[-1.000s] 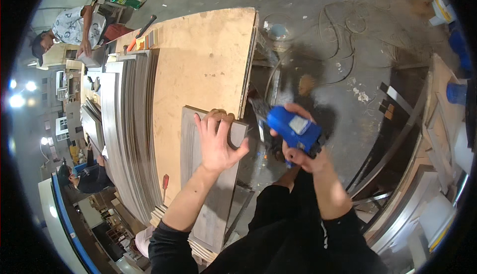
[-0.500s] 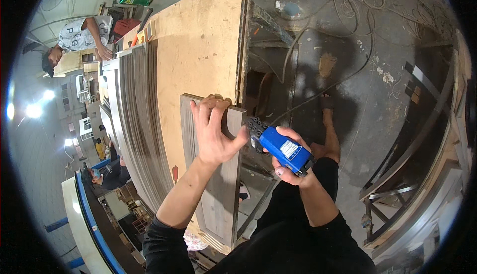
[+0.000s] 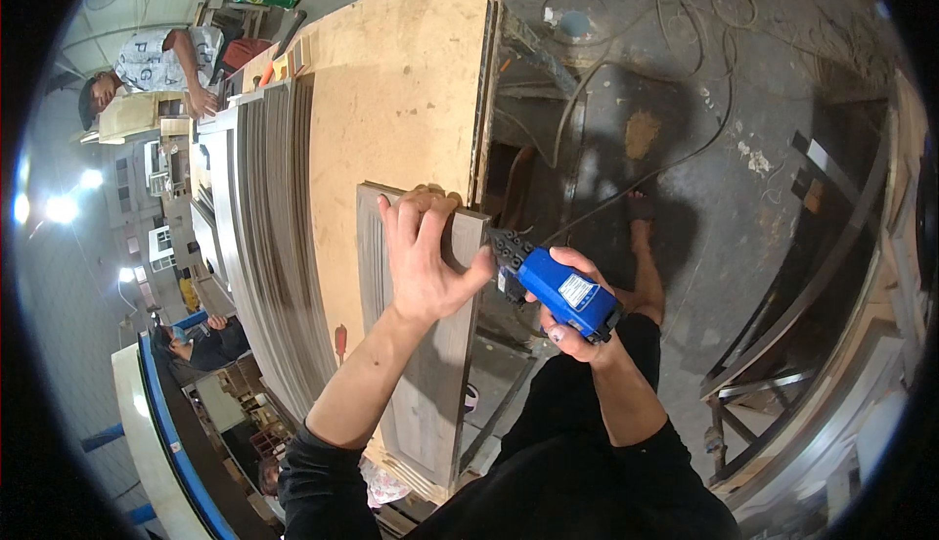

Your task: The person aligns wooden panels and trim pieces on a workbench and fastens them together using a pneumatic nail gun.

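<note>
The blue nail gun (image 3: 567, 291), gripped in the right hand (image 3: 575, 337), has swung in beside the edge of the wooden panel (image 3: 421, 413) on the desk (image 3: 401, 70), seemingly lined up, while the left hand (image 3: 426, 271), thumb spread, holds the panel's end.

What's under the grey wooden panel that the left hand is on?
The pale tabletop shows past the far end of the panel. Whatever lies directly beneath the panel is covered, and the left hand hides part of its top.
</note>
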The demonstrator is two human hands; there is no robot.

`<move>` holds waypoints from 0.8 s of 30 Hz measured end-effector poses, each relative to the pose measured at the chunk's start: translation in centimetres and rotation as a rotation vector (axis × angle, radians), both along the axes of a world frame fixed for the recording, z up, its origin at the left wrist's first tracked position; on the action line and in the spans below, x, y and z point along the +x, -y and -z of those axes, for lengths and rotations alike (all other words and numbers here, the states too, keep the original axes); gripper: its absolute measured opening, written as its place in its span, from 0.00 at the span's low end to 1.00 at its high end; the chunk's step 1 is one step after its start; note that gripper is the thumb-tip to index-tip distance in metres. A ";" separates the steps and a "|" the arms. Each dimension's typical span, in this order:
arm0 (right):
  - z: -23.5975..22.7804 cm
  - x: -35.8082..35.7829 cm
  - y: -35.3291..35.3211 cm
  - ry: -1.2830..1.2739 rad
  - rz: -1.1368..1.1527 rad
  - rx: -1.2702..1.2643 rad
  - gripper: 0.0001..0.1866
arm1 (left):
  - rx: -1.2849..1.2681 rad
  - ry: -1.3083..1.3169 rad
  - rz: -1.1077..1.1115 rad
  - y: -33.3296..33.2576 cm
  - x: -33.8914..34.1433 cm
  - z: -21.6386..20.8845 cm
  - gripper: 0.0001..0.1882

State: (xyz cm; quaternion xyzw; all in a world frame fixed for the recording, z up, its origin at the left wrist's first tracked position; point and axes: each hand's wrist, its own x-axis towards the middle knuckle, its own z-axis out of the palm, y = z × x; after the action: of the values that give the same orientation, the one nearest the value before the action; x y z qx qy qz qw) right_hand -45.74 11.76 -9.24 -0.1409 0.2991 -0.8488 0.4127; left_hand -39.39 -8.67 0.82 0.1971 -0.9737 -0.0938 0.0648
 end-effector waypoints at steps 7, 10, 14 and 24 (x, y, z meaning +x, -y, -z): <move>-3.7 -4.1 -1.1 0.079 -0.020 0.104 0.49 | 0.024 -0.032 0.021 0.1 -0.1 -0.3 0.33; -7.9 -10.1 -0.2 -0.530 -0.021 0.392 0.47 | 0.061 -0.012 -0.022 -0.2 0.0 -0.7 0.36; -14.9 -15.8 5.8 -1.183 -0.003 0.465 0.45 | 0.098 0.020 -0.252 -3.2 1.4 -1.0 0.43; -15.3 -14.6 27.5 -2.025 -0.182 0.623 0.41 | 0.156 0.059 -0.840 -19.4 20.2 -1.2 0.33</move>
State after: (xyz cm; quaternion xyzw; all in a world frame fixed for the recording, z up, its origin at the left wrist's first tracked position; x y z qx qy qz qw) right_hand -60.37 -15.70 6.04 -0.6916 0.6956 -0.1877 0.0511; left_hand -19.17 10.77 2.01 0.5837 -0.8002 -0.1270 0.0542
